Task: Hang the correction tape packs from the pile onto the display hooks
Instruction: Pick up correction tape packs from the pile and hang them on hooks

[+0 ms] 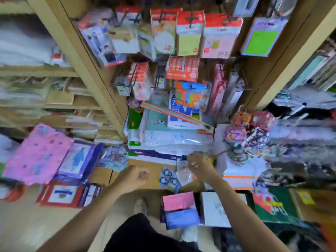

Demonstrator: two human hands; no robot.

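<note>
On the right hand [197,164] the fingers [193,164] are curled in and seem to pinch the top of a clear plastic pack [183,169], though blur hides the exact hold. The left hand [133,178] is drawn into a fist close by; whether it encloses anything cannot be told. Between the two hands lie the blue card correction tape packs [169,179], a small loose pile on a brown cardboard box top [154,168].

Judging by this, most of the work remains: the pile is still on the box and no pack is yet raised towards the black wire display hooks [190,19]. Those hooks already carry crowded red-topped sticky-note packs [189,33], and I cannot tell which one is meant for the tape.

The way up is narrow. A stack of plastic-wrapped paper reams [169,142] stands just behind the pile, hanging goods overhang it, and pale wooden shelf posts [94,79] close in on either side.
</note>
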